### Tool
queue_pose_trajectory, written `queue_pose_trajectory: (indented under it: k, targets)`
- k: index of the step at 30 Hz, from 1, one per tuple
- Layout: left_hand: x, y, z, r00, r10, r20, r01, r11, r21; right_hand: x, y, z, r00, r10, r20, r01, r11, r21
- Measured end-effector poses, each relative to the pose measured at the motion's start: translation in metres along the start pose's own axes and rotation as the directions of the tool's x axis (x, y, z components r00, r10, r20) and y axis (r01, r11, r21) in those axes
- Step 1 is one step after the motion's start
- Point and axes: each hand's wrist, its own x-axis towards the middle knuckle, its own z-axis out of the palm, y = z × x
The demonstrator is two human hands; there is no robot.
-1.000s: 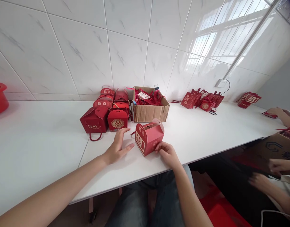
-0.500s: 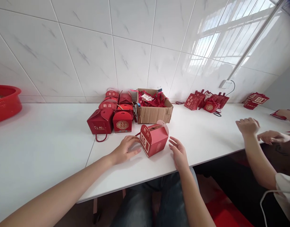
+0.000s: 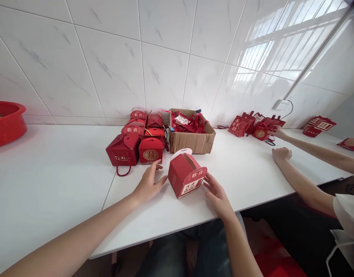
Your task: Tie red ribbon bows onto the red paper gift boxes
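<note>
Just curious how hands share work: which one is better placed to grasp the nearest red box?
Probably the right hand: its fingertips seem to touch the red box, while the left hand appears just short.

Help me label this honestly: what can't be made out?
Head view throughout:
Nearest red box: underside, hidden by its walls.
Right hand: contact with that box, too fine to tell.
Red tub: left part, cut off by picture edge.
Cardboard box: floor, hidden by its front and red ribbons.

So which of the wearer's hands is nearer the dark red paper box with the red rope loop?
Left. The left hand is in front and to the right of the dark red box; the right hand is farther right, beside the gabled red cardboard box.
</note>
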Motion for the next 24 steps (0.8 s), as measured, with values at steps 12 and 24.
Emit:
queue_pose_trajectory:
  k: [12,24]
  targets:
    - [-0.004,-0.002,0.004,0.996,-0.081,0.027,0.079,0.995,0.064,0.07,-0.075,-0.035,0.825,-0.235,-0.514,0.177,0.971,-0.159]
    - [0.0,-0.015,0.001,0.982,-0.183,0.056,0.186,0.981,-0.058,0.246,-0.07,-0.051,0.863,0.235,-0.448,-0.29,0.956,-0.055]
